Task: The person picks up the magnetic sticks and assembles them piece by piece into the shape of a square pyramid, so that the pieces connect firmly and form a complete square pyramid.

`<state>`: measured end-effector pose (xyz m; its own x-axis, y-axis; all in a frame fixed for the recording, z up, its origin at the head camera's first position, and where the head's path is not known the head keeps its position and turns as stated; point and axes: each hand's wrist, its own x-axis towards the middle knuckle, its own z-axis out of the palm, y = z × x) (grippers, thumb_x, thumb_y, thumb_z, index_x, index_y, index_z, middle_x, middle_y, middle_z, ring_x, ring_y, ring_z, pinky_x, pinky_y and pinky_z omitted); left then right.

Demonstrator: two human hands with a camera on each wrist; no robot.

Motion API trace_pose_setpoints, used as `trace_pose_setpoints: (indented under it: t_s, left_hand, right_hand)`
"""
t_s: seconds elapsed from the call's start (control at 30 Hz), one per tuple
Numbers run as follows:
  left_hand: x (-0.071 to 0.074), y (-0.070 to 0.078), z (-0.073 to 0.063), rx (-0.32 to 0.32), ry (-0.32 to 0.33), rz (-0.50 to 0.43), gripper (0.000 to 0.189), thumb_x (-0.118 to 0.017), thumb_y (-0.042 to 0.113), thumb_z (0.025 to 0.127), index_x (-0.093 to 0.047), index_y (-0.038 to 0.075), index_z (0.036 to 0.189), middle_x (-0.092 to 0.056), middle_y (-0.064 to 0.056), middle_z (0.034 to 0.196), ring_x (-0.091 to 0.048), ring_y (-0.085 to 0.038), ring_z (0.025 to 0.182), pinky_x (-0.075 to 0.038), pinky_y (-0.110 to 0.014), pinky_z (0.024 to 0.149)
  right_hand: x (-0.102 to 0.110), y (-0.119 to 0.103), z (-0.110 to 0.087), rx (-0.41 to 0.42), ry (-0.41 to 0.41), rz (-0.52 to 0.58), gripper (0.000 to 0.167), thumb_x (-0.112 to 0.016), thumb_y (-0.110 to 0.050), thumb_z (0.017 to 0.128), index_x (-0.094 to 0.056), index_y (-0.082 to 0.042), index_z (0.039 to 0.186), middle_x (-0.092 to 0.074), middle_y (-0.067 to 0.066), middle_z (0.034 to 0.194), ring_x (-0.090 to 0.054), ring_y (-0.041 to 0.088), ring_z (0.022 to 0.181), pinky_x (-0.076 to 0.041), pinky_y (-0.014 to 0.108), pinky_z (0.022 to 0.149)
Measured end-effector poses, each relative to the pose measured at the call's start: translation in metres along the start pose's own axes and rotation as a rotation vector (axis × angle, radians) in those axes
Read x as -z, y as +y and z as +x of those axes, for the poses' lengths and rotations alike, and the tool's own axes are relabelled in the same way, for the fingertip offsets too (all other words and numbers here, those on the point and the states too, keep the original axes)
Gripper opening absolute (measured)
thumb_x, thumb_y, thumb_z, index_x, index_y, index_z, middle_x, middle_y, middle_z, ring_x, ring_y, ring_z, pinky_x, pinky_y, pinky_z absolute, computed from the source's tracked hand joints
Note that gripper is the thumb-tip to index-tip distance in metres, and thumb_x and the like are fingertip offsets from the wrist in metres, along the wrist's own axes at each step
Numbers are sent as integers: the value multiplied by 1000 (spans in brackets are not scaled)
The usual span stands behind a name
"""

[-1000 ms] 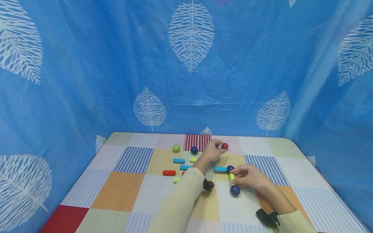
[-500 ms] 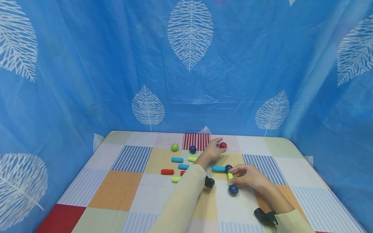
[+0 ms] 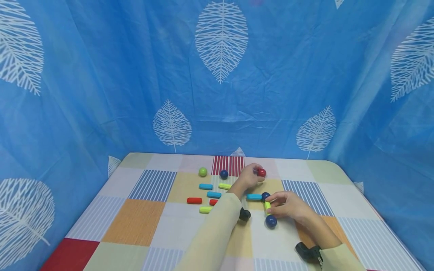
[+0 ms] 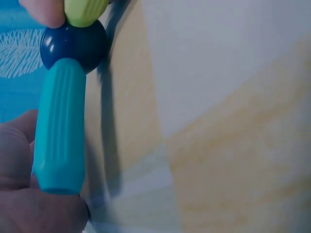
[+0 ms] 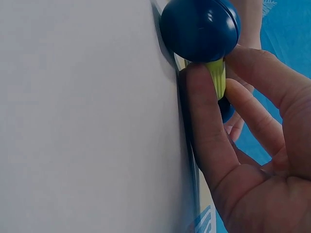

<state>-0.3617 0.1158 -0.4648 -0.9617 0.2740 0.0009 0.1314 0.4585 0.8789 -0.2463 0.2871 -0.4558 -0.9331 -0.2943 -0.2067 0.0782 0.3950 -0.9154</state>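
In the head view my left hand (image 3: 250,177) is at the red ball (image 3: 262,172), fingers on its far side and thumb on its near side. The left wrist view hides that ball. My right hand (image 3: 288,205) pinches a yellow-green stick (image 3: 267,207) between thumb and fingers. One dark blue ball (image 3: 271,221) sits at the stick's near end, another blue ball (image 3: 265,196) at its far end. From that far ball a light blue stick (image 4: 60,126) extends sideways to the left. The right wrist view shows the near blue ball (image 5: 199,29) just beyond my fingertips.
Left of my left forearm lie a green ball (image 3: 202,172), a dark blue ball (image 3: 224,174), two light blue sticks (image 3: 205,186), two yellow-green sticks (image 3: 225,186) and two red sticks (image 3: 194,201). A patchwork cloth (image 3: 135,222) covers the table; a blue curtain (image 3: 271,94) hangs behind.
My left fingers have closed in around the red ball, which has shifted slightly nearer and to the right. My right hand keeps its pinch on the yellow-green stick.
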Motion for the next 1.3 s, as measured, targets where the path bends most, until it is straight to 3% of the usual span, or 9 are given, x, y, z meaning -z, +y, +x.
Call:
trace_pose_setpoints:
  t_s: [0.27,0.5,0.63,0.8,1.07,1.3]
  left_hand:
    - [-4,1,0,0,21,-8,27,-80,13,89,-68,16,113,-72,-3,117,-66,-20,111,-56,-34,95]
    - [-7,2,-2,-23,-1,153,32,-81,25,89,-74,27,120,-74,4,119,-58,-18,117,-47,-36,102]
    - [-7,1,-2,-57,0,186,26,-80,25,90,-76,27,115,-75,6,114,-61,-15,113,-47,-36,102]
    - [-4,-1,-3,-70,-10,167,23,-81,22,89,-76,23,112,-75,4,110,-66,-14,105,-52,-31,96]
    - [7,-2,-8,-70,-31,62,26,-80,15,89,-74,14,114,-75,-6,109,-68,-16,99,-56,-29,87]
    - [21,-7,-11,-86,-44,-35,31,-82,9,86,-73,13,115,-74,-7,112,-68,-16,98,-57,-27,81]
  right_hand:
    - [0,0,1,-12,5,-4,47,-87,-16,82,-69,3,122,-70,11,97,-72,22,83,-63,35,78]
    - [-1,-2,0,-3,-3,1,48,-86,-16,82,-69,5,121,-70,10,96,-72,22,82,-63,35,78]
    - [-2,-2,1,-4,-2,2,48,-87,-17,82,-69,5,121,-70,10,95,-72,22,81,-63,35,78]
    - [-2,-1,2,-1,-1,15,48,-87,-16,81,-69,6,121,-70,10,95,-72,22,81,-63,36,78]
    - [-3,0,2,-9,19,-11,47,-87,-16,81,-70,4,120,-70,10,94,-72,22,80,-63,36,77]
    - [-2,-1,-1,-12,29,-23,46,-87,-15,81,-70,4,119,-70,10,94,-72,22,79,-63,36,76]
